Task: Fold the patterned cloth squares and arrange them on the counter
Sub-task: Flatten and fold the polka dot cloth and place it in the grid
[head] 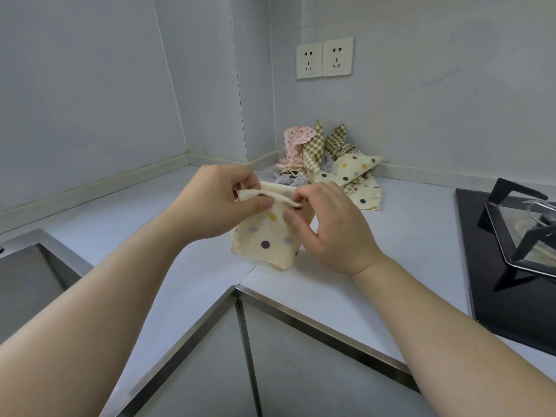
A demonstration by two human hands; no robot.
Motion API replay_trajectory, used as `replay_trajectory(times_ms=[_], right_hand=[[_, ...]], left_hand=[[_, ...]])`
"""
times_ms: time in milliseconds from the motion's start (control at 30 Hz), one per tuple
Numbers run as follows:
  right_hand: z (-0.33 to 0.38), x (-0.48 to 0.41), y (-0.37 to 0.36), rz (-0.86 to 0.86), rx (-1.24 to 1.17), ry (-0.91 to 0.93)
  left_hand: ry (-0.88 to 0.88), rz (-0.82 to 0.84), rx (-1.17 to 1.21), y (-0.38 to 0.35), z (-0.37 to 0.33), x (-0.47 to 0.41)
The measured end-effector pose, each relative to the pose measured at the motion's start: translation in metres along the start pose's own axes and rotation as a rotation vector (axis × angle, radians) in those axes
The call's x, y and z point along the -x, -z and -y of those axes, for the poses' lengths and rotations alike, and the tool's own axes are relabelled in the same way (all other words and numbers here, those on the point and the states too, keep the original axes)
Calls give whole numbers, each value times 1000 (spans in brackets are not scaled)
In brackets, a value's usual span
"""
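A cream cloth square with purple, grey and yellow dots (267,239) hangs doubled over above the counter (186,266), its lower edge near the surface. My left hand (219,200) pinches its folded top edge at the left. My right hand (328,227) pinches the same edge at the right. Behind them, in the corner, lies a loose pile of cloths (325,155): a pink floral one, green checked ones, a grey one and more cream dotted ones.
A steel sink (27,278) is sunk into the counter at the left. A black gas hob with a pan support (517,236) fills the right side. Two wall sockets (324,58) sit above the pile. The counter's steel front edge (301,314) bends inward below my hands.
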State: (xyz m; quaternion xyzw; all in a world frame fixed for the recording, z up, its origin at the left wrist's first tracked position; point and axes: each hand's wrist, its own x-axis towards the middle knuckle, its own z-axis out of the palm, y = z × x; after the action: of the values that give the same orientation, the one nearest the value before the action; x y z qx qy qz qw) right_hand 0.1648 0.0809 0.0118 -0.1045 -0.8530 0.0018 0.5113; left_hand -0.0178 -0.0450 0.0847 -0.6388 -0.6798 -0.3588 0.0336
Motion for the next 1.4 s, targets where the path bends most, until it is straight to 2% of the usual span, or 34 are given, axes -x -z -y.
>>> replay_trajectory(times_ms=[100,267,633,833,1000,1267,1400], right_hand=[[-1,1,-2,-11,0,-36],[-1,0,-2,-49,51,27],[-1,3,-4,12,-68,-40],[1,3,-3,13,-106,-131],[-2,5,-5,61,-101,-285],[11,3,-5,249,-456,-282],[14,-1,-4,211,-518,-322]], left_hand=[[3,-5,113,4,0,0],[6,-9,109,3,1,-1],[-7,-23,168,2,9,-2],[-20,-25,117,1,6,-1],[-8,-16,46,4,3,0],[160,-72,127,-7,12,-4],[324,-51,333,-14,17,-5]])
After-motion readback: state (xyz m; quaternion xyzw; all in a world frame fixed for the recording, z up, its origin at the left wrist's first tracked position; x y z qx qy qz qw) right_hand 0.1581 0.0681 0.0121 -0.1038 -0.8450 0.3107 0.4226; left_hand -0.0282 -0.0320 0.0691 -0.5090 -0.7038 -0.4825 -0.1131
